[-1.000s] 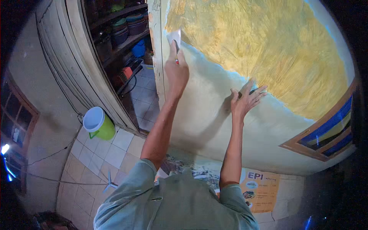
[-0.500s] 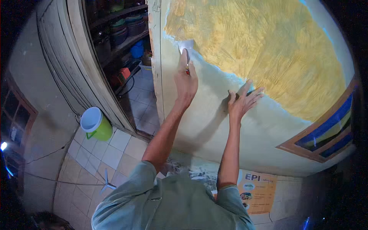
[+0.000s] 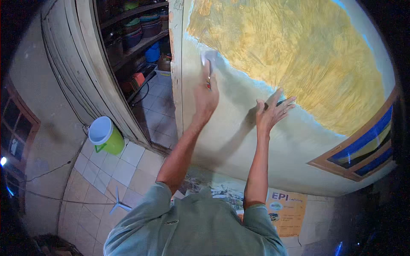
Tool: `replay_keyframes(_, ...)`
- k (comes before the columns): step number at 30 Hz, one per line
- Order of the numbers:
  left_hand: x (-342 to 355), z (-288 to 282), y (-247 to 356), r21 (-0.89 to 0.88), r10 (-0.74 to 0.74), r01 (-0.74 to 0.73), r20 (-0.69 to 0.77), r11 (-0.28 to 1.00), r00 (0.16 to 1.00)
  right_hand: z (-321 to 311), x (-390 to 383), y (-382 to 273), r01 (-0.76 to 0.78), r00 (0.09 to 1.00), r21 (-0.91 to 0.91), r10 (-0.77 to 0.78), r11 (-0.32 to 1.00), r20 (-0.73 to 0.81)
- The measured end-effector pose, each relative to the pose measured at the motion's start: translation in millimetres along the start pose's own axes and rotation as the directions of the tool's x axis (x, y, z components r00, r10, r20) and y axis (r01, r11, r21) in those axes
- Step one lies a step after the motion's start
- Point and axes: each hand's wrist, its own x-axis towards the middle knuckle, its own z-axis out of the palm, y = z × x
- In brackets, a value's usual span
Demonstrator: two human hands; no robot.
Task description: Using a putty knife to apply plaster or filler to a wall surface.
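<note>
My left hand point(image 3: 206, 101) is closed round a putty knife point(image 3: 209, 56), with a finger laid up along the tool. Its pale blade, a little blurred by motion, is just below the ragged lower edge of a yellow-brown streaked coating point(image 3: 290, 47) on the wall. I cannot tell whether the blade touches the surface. Farther right, my right hand point(image 3: 269, 116) has its fingers spread against the wall at that same edge and holds nothing. Below the coating the wall point(image 3: 222, 128) is smooth and pale, and the shadows of my arms fall across it.
On the left, a doorway opens onto shelves of stacked containers point(image 3: 149, 27). A green bucket point(image 3: 112, 141) with a pale inside stands on the tiled floor point(image 3: 124, 170) by the door frame. A wood-framed window point(image 3: 358, 149) is at the right; an orange poster point(image 3: 290, 217) lies low.
My left hand and the putty knife have moved slightly down, away from the coating's edge. The right hand stays in nearly the same place on the wall. The whole view has shifted a little.
</note>
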Motion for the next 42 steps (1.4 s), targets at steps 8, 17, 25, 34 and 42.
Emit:
replay_keyframes(8, -16, 26, -17, 0.063, 0.19, -0.191, 0.022, 0.979, 0.981, 10, 1, -3, 0.008, 1.0, 0.042, -0.007, 0.999, -0.004)
replay_keyframes(17, -16, 4, 11, 0.091, -0.235, 0.228, 0.076, 0.969, 0.969, 18, -2, -3, 0.029, 0.999, -0.031, -0.03, 0.999, -0.016)
replay_keyframes(25, 13, -7, -9, -0.005, 0.056, -0.056, -0.085, 0.998, 0.995, 12, -17, -11, -0.004, 1.0, 0.029, 0.004, 1.0, 0.007)
replay_keyframes(34, -23, 0, -6, 0.03, -0.028, 0.029, -0.05, 0.999, 0.998, -1, -17, -23, 0.003, 1.0, 0.048, -0.004, 0.999, 0.018)
replay_keyframes(42, 15, -14, 4, 0.01, 0.033, -0.032, -0.186, 0.999, 0.982, -34, -18, -27, 0.004, 0.992, 0.179, -0.026, 0.984, 0.121)
